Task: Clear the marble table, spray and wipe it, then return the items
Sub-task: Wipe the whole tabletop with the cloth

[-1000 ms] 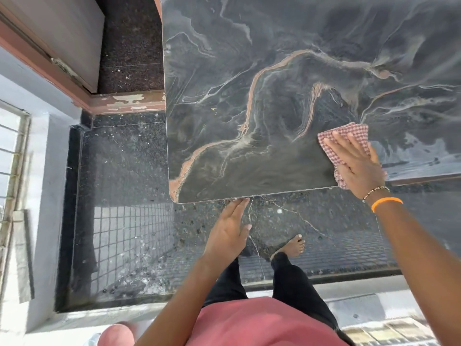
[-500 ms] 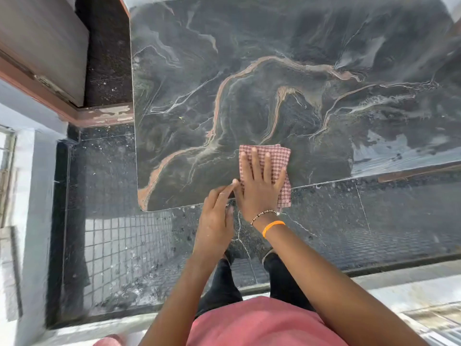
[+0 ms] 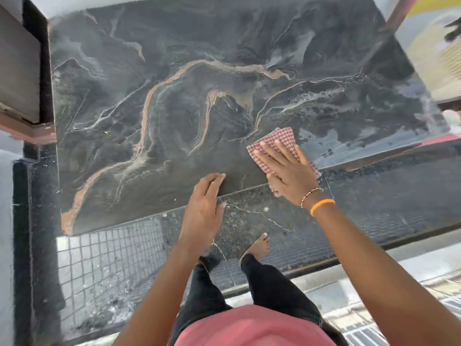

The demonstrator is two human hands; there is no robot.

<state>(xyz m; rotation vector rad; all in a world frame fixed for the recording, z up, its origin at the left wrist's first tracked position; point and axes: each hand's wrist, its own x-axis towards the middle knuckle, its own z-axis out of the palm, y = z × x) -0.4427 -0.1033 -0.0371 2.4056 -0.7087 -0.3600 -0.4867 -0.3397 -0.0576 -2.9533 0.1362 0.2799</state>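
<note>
Pressing the checked cloth [image 3: 277,146] flat under my right hand [image 3: 287,168], fingers straight and spread, I have it on the desk [image 3: 174,108] right at the near edge, with one corner of the cloth hanging just past that edge. My left hand [image 3: 204,203] rests open on the same edge, just to the left of the cloth, fingertips on the marble and palm over the floor [image 3: 249,221]; it holds nothing. The two hands are apart, the right one nearer the cloth because it is on it. Beyond the cloth to the right lies a wet, shiny patch with droplets, so I judge the next stroke should run rightward along the near edge, which is also the cloth's longer line. Half a second ago the cloth sat further left on that edge, close against my left hand; a second ago it was out to the right, so I am sweeping back and forth.
</note>
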